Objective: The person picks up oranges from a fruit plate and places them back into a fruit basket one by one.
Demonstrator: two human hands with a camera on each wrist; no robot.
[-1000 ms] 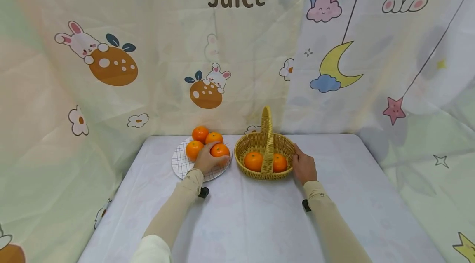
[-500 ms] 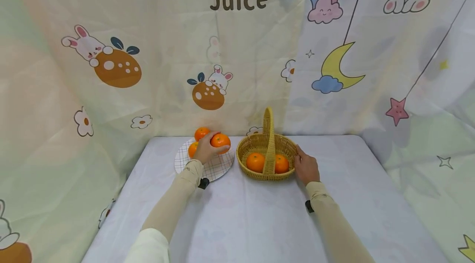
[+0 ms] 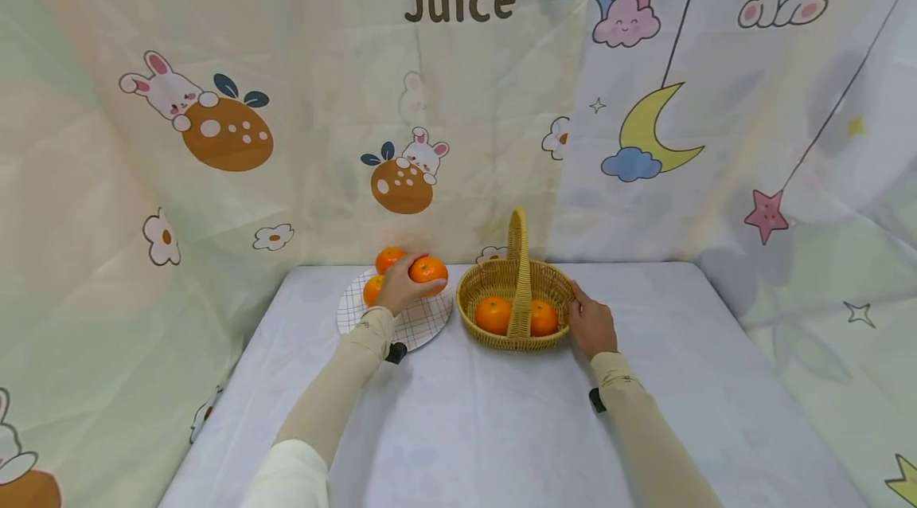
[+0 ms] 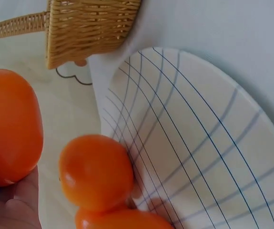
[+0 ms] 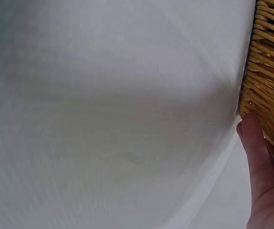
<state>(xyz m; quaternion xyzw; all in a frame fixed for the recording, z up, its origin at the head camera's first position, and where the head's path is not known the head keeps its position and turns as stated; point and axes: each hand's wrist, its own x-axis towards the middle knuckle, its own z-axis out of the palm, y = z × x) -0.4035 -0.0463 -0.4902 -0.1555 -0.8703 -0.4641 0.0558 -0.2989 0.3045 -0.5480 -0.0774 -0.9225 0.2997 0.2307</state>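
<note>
Left arm: one, sleeved in beige, extended forward, angled inward. Left hand: aloft, fingers and thumb curved apart in a rounded grip. Right arm: one, likewise sleeved, extended forward, angled inward. Right hand: gripping with the fingertips, palm partly in wrist view.

The orange fruit at the left edge of the left wrist view has smooth, glossy peel; the basket, just right of centre in the head view, is rough woven wicker; the plate looks smooth; the tabletop looks like matt cloth; the backdrop above is wrinkled fabric; the sleeves are matt cloth.
</note>
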